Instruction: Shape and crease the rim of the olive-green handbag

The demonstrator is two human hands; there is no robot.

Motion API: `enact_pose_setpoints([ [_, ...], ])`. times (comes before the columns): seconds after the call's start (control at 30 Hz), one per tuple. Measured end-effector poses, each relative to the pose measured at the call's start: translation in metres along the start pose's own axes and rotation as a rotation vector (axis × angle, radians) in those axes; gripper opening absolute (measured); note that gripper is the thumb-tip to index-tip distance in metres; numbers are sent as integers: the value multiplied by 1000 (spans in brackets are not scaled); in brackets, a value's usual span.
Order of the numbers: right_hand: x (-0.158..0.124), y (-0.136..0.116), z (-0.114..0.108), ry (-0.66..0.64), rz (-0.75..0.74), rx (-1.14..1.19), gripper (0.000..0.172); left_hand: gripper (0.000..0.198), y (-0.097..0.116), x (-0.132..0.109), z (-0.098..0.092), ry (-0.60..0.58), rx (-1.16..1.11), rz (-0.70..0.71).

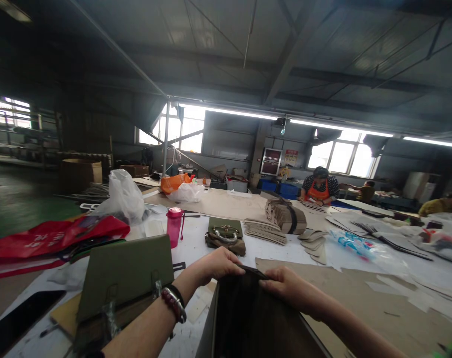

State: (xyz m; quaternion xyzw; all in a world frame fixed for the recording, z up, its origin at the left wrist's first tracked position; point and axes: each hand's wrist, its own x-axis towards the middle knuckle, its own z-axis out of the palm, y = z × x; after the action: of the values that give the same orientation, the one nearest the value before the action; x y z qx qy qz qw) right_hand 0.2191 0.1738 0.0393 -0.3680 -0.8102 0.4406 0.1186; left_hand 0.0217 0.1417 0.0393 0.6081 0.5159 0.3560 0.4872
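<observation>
At 6 o'clock, nearest the wearer, a dark, flat-sided piece of unclear material (261, 313) has its upper edge pinched between thumb and fingers by the left hand (219, 263) and right hand (288, 286), slightly apart. From the hands: olive-green rectangular bag (127, 271) at 9, pink plastic bottle (173, 227) at 10, small olive-green bag with curved handle (226, 229) at 11. Farther, at 1, banded grey-brown bundle (279, 216), then person in orange apron (318, 190), head lowered.

Dark bag (259, 318) is chopped off at the near edge, phone (26, 320) on the near left too; far red sign (292, 157) can't be read, way too tiny.
</observation>
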Motion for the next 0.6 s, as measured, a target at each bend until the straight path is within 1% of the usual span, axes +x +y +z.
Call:
enact_pose_setpoints([
  [0.33, -2, 3, -1, -17, -71, -122, 30, 17, -3, 5, -3, -17, 70, 27],
  [0.5, -1, 4, -3, -41, -72, -106, 30, 16, -3, 6, -4, -27, 96, 32],
  [0.6, -1, 4, -4, -24, -90, -112, 31, 17, -3, 5, -3, -22, 106, 21],
])
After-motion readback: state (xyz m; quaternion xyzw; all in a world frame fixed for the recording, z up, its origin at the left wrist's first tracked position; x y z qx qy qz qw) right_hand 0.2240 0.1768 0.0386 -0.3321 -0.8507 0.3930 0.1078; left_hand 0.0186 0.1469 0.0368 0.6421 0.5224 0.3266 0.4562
